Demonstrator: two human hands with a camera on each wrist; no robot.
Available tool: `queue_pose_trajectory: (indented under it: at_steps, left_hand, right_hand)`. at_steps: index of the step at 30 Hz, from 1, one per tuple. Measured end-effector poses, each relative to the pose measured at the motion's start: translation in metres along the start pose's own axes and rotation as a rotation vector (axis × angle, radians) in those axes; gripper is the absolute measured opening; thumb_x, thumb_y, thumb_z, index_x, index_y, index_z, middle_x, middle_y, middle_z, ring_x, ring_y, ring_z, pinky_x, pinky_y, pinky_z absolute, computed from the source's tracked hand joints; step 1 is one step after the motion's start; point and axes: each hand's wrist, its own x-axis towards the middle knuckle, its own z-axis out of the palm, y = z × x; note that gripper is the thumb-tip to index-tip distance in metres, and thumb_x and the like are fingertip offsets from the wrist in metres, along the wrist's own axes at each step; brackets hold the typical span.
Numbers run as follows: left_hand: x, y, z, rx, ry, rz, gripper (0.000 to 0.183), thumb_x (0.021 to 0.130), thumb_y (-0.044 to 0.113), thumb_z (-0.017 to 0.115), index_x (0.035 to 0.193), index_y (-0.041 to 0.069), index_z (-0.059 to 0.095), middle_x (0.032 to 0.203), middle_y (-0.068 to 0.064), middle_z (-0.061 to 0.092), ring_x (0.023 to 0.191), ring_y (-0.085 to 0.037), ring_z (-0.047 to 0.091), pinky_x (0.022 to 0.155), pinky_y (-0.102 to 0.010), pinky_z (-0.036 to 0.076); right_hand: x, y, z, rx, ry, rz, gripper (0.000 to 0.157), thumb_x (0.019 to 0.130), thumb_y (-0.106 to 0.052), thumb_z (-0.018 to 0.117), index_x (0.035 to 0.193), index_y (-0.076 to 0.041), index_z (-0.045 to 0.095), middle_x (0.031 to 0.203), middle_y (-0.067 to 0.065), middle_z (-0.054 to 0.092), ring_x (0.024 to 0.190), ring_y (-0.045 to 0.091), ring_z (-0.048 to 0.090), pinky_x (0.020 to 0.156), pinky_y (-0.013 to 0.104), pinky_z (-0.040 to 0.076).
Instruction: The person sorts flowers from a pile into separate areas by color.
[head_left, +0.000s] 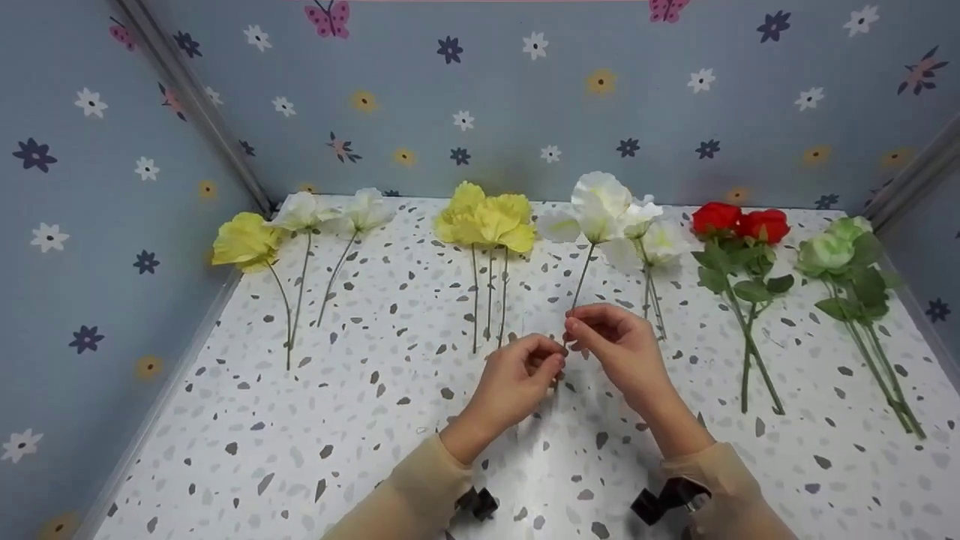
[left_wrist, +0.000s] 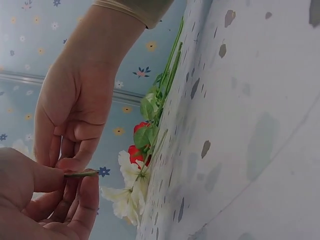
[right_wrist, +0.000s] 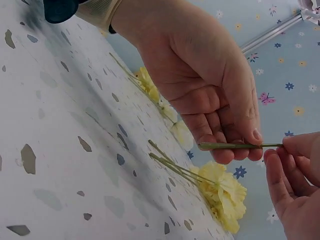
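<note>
A white artificial flower (head_left: 598, 201) on a thin stem (head_left: 583, 276) is held by both hands, its head leaning toward the back wall. My right hand (head_left: 628, 356) pinches the stem between thumb and fingers partway down. Just below it, my left hand (head_left: 516, 380) pinches the lower part of the same stem. The green stem end (right_wrist: 212, 146) juts out past the left fingers in the right wrist view. Several white flowers (head_left: 658, 244) lie to the right of the held one. Yellow flowers (head_left: 504, 221) lie to its left, stems toward me.
At the far left lie a yellow flower (head_left: 246, 241) and two white flowers (head_left: 304, 211). On the right are red roses (head_left: 763, 225) with crossed stems and pale green flowers (head_left: 829, 251). Blue patterned walls (head_left: 510, 90) enclose the speckled white table (head_left: 360, 442) at the back and sides.
</note>
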Motion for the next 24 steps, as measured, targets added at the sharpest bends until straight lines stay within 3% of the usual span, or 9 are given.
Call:
queue_pose_trajectory:
  at_steps: [5, 9, 12, 19, 24]
  left_hand:
    - [-0.0009, 0.0012, 0.0012, -0.04, -0.077, -0.04, 0.013, 0.103, 0.001, 0.07, 0.113, -0.005, 0.075, 0.099, -0.016, 0.078, 0.087, -0.03, 0.077, 0.075, -0.03, 0.065]
    - [-0.0007, 0.0016, 0.001, -0.057, -0.095, -0.066, 0.013, 0.104, 0.0, 0.07, 0.113, -0.005, 0.075, 0.096, -0.008, 0.077, 0.082, -0.016, 0.075, 0.078, -0.041, 0.067]
    - [0.0003, 0.0004, -0.0004, -0.061, -0.088, -0.061, 0.013, 0.104, 0.0, 0.069, 0.114, -0.006, 0.075, 0.094, -0.004, 0.077, 0.08, -0.011, 0.074, 0.078, -0.043, 0.067]
    - [0.0019, -0.0023, -0.0032, -0.03, -0.06, -0.03, 0.01, 0.105, 0.002, 0.07, 0.111, -0.004, 0.076, 0.091, -0.006, 0.078, 0.079, -0.018, 0.076, 0.067, -0.027, 0.061]
    - [0.0023, -0.002, -0.0039, -0.054, -0.053, -0.021, 0.011, 0.105, 0.003, 0.07, 0.109, -0.005, 0.077, 0.087, -0.01, 0.078, 0.076, -0.021, 0.076, 0.064, -0.021, 0.058]
  right_hand:
    - [0.0025, -0.0041, -0.0062, 0.078, 0.029, -0.007, 0.017, 0.103, 0.004, 0.072, 0.117, 0.012, 0.073, 0.104, 0.023, 0.075, 0.086, 0.022, 0.077, 0.082, 0.032, 0.065]
    - [0.0032, -0.0044, -0.0083, 0.123, 0.025, -0.007, 0.017, 0.103, 0.006, 0.071, 0.119, 0.013, 0.072, 0.107, 0.029, 0.073, 0.087, 0.021, 0.077, 0.083, 0.034, 0.066]
    - [0.0023, -0.0039, -0.0063, 0.102, 0.005, 0.003, 0.019, 0.102, 0.005, 0.073, 0.121, 0.009, 0.073, 0.105, 0.026, 0.073, 0.087, 0.023, 0.077, 0.083, 0.035, 0.066]
    - [-0.0007, -0.0011, -0.0007, 0.026, -0.027, 0.006, 0.031, 0.102, 0.0, 0.076, 0.132, 0.004, 0.069, 0.105, 0.019, 0.074, 0.091, 0.026, 0.077, 0.085, 0.036, 0.066]
    - [-0.0016, -0.0006, 0.0009, 0.042, -0.026, -0.011, 0.022, 0.101, 0.004, 0.075, 0.123, 0.006, 0.072, 0.103, 0.02, 0.075, 0.088, 0.025, 0.077, 0.082, 0.035, 0.066]
